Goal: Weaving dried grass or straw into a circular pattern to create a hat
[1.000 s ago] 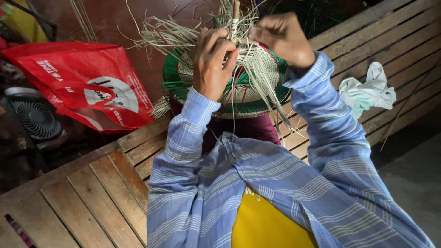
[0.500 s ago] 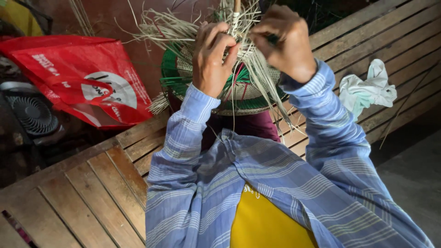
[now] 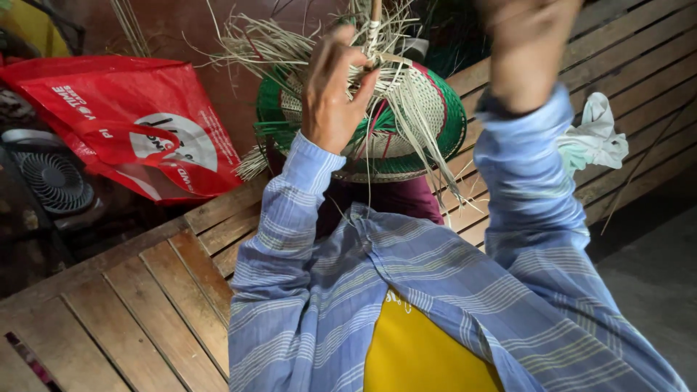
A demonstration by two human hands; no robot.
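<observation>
Right hand lifted; left hand grips woven basket strands.

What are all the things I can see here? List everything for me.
Woven basket: one, green, cream and red, upside down at top centre.
Loose straw strands: many, pale, sticking out from the basket's top.
Plastic bag: one, red with a white print, upper left.
Fan: one, dark, far left on the floor.
Crumpled cloth: one, pale green and white, on the slats at right.
Wooden slatted platform: one, brown, running from lower left to upper right.
Left hand: fingers gripping the strands.
Right hand: raised, blurred, at the top edge.
Sleeves: two, blue striped.
</observation>
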